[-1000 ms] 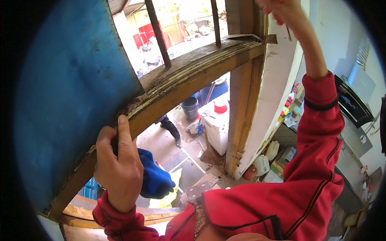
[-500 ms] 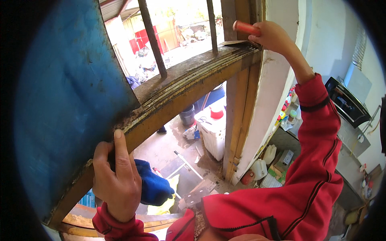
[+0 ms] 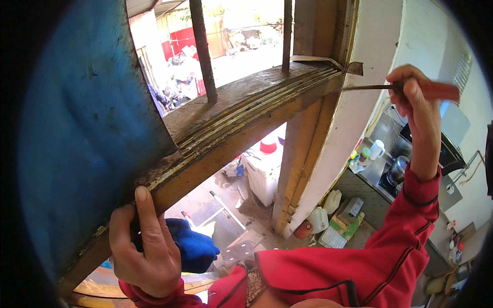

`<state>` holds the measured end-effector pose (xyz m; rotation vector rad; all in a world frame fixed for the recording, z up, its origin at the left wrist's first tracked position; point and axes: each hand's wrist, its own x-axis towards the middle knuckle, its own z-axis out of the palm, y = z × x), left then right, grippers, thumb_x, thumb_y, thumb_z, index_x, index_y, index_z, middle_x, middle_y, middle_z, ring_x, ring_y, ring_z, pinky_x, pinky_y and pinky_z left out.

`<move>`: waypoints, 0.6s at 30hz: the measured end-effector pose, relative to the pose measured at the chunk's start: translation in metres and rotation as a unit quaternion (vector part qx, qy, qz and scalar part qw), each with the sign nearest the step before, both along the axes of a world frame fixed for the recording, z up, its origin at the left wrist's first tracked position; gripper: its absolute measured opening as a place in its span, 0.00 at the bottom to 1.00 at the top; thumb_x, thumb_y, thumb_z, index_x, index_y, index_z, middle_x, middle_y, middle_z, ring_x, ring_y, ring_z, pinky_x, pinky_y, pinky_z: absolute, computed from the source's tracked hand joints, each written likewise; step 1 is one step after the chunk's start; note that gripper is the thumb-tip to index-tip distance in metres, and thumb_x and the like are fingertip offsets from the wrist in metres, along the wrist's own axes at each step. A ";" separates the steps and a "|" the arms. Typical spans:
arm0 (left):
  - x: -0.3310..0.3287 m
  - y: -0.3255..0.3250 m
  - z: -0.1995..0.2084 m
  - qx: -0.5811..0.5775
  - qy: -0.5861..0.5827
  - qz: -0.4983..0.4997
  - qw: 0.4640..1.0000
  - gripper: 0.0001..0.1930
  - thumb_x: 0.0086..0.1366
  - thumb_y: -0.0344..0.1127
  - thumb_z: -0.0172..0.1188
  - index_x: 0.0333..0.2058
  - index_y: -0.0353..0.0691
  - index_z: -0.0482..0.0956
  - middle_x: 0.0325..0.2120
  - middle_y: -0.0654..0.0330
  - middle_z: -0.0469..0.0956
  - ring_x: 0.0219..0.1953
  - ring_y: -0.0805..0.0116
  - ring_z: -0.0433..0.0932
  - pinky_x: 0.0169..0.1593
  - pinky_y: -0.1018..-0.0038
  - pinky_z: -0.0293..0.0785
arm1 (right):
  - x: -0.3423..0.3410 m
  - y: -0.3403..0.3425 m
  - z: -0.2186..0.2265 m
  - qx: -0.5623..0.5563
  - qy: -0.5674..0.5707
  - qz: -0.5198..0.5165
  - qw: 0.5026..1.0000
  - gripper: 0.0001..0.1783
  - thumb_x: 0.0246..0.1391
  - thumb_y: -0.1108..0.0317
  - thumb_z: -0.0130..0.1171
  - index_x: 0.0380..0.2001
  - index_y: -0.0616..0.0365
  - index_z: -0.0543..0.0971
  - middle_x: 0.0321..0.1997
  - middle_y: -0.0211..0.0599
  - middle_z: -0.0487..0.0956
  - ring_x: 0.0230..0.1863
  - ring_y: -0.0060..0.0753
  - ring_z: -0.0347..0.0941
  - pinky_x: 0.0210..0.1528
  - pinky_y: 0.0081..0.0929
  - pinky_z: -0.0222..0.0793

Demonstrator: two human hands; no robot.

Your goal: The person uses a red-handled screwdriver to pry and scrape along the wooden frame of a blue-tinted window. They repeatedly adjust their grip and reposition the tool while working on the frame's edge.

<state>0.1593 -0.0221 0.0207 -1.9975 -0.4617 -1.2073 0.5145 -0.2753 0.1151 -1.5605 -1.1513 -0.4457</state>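
Note:
My right hand (image 3: 417, 105) is closed around the red handle of a screwdriver (image 3: 370, 87). Its thin dark shaft points left, with the tip at the end of the worn wooden window rail (image 3: 231, 136), beside the white wall edge. Just above that tip a small brown flap (image 3: 354, 68) sticks out from the corner. My left hand (image 3: 146, 246) grips the rail lower down, index finger on its top edge next to a blue sheet (image 3: 87, 118). Dark blue fabric (image 3: 192, 246) shows behind that hand; I cannot tell whether it is held.
Two upright metal bars (image 3: 203, 51) stand on the sill. Under the rail are a white cabinet (image 3: 263, 174) and a light frame on the floor (image 3: 226, 208). At right, plastic jugs (image 3: 318, 220) stand below a counter holding a white pitcher (image 3: 377, 149).
My right hand has moved right and down from the window corner, and the screwdriver's shaft now shows. My left hand stays on the rail, slightly lower in view.

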 end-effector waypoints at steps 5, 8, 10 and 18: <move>0.004 -0.006 -0.003 -0.036 -0.020 0.010 0.999 0.23 0.61 0.29 0.73 0.55 0.37 0.83 0.43 0.49 0.77 0.37 0.57 0.82 0.37 0.71 0.84 | -0.026 -0.026 -0.026 -0.178 0.086 0.007 0.980 0.29 0.43 0.52 0.81 0.45 0.58 0.86 0.29 0.27 0.81 0.21 0.14 0.70 0.21 0.19 0.63; 0.008 -0.004 -0.005 -0.047 -0.024 0.001 0.999 0.21 0.61 0.29 0.72 0.54 0.36 0.84 0.42 0.48 0.77 0.37 0.56 0.82 0.36 0.71 0.83 | -0.037 -0.028 -0.061 -0.209 -0.057 -0.028 0.976 0.19 0.40 0.66 0.81 0.37 0.59 0.85 0.30 0.30 0.82 0.27 0.16 0.74 0.31 0.19 0.68; 0.013 0.000 -0.005 -0.024 -0.025 0.002 0.999 0.21 0.63 0.30 0.71 0.55 0.38 0.83 0.43 0.50 0.76 0.39 0.56 0.81 0.38 0.68 0.82 | -0.047 -0.034 -0.078 -0.223 0.033 -0.005 0.974 0.18 0.43 0.75 0.78 0.39 0.59 0.84 0.31 0.30 0.82 0.30 0.17 0.74 0.34 0.20 0.69; -0.005 -0.008 -0.010 -0.044 -0.005 0.073 0.996 0.23 0.66 0.33 0.69 0.59 0.38 0.81 0.47 0.49 0.74 0.47 0.53 0.77 0.48 0.65 0.78 | -0.009 -0.015 -0.149 -0.072 0.289 0.153 0.942 0.26 0.51 0.78 0.71 0.56 0.64 0.79 0.39 0.36 0.82 0.38 0.25 0.79 0.42 0.22 0.77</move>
